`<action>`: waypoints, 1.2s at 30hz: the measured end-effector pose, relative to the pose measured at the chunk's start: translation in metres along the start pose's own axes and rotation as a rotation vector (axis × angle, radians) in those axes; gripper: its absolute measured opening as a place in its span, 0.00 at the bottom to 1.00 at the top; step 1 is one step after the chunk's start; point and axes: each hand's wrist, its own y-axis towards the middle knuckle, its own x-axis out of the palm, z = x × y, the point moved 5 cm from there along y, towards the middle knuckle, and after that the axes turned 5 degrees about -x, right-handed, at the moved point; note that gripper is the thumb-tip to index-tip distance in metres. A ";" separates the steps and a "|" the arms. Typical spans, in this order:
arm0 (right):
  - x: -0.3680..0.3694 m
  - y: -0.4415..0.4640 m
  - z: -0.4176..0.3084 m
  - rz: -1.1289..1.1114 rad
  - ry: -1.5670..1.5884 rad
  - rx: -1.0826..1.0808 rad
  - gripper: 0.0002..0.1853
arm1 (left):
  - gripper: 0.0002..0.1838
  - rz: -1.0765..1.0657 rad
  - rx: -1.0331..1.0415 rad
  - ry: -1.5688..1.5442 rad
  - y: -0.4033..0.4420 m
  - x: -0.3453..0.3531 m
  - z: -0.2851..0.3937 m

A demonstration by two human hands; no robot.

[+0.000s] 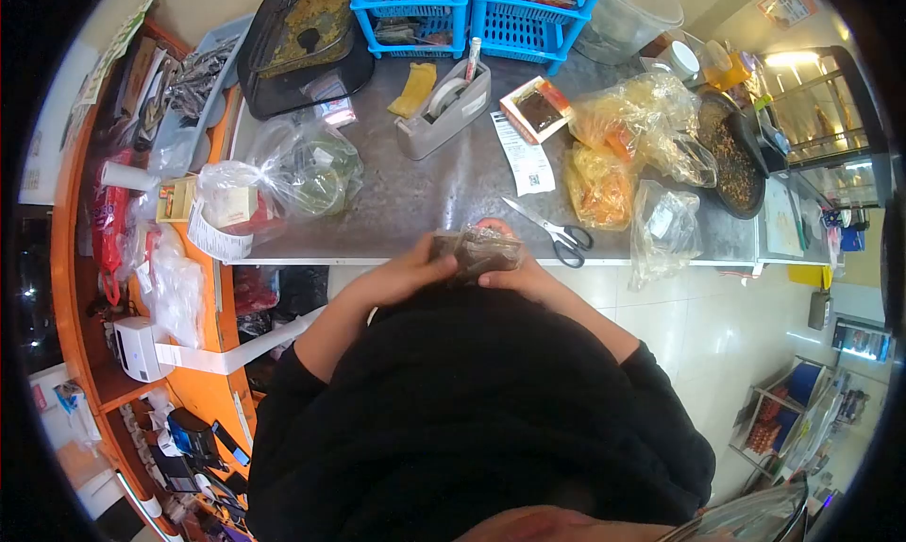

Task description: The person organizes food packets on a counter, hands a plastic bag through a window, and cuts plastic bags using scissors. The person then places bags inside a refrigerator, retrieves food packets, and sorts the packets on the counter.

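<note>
Close to my body, at the front edge of the table, I hold a clear plastic packet (486, 251) with dark brown contents. My left hand (420, 266) is closed around its left side. On the right side, my right hand (517, 276) grips it with the thumb in front and fingertips showing behind the top edge. Just right of the hands lie scissors (559, 239) with dark handles, blades pointing up and left. Beyond them a printed paper slip (524, 155) lies flat, touching or very near a small orange-and-white box (537, 109) with a dark top.
A grey tape dispenser (444, 112) stands mid-table beside a yellow cloth (413, 89). Knotted clear bags (321, 169) lie left; bags with orange contents (604, 185) lie right. Blue plastic racks (514, 42) and a black tray (260, 89) stand at the back. A white printer (140, 348) trails paper at left.
</note>
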 end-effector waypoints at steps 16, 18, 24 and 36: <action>-0.038 0.095 -0.082 0.395 0.291 0.080 0.33 | 0.40 0.531 0.305 0.328 0.066 -0.044 0.147; -0.052 0.117 -0.100 0.362 0.316 0.024 0.27 | 0.47 0.559 0.242 0.427 0.078 -0.058 0.175; -0.094 0.165 -0.149 0.266 0.440 -0.129 0.31 | 0.33 0.647 0.540 0.176 0.079 -0.120 0.249; -0.134 0.215 -0.185 0.505 0.572 -0.394 0.21 | 0.26 1.135 0.674 1.082 0.220 -0.276 0.346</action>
